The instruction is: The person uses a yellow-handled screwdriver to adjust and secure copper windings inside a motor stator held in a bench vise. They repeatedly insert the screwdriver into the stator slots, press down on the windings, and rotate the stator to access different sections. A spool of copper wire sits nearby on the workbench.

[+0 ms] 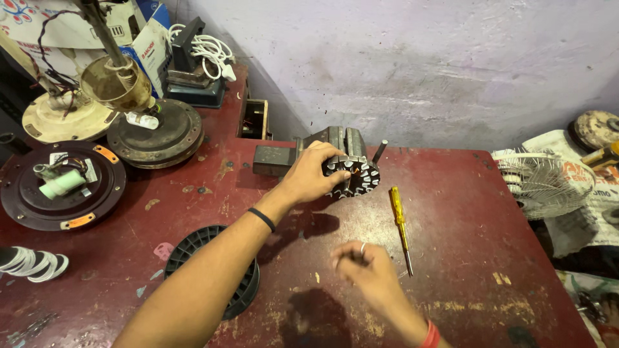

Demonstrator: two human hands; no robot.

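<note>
A single head-worn camera looks steeply down and forward over a worn red workbench (451, 212), close enough that both forearms enter from the bottom edge. It faces a pale plastered wall (419, 64) running along the far side of the bench. The left hand (313, 174) sits near the centre of the frame, the right hand (367, 270) lower, nearer the lens. No second view overlaps it.
</note>
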